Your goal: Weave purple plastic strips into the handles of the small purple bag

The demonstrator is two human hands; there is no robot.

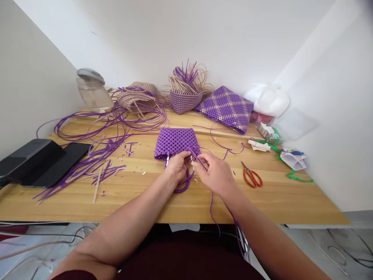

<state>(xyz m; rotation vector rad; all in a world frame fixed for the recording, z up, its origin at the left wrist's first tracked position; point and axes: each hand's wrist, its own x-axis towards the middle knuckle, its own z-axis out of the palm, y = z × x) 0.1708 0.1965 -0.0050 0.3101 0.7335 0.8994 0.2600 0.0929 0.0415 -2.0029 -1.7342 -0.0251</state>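
A small purple woven bag (176, 141) lies on the wooden table (291, 198) in front of me. My left hand (177, 166) is closed on its near edge, where a purple woven handle (184, 186) loops down. My right hand (214, 173) pinches a thin purple strip (212, 202) right beside the left hand; the strip trails off the table's front edge towards my lap.
Red-handled scissors (252, 177) lie right of my hands. Loose purple strips (99, 155) spread over the left side, beside black tablets (43, 161). At the back stand a glass jar (92, 91), an unfinished basket (185, 95), a checked woven piece (225, 107) and white bags (269, 101).
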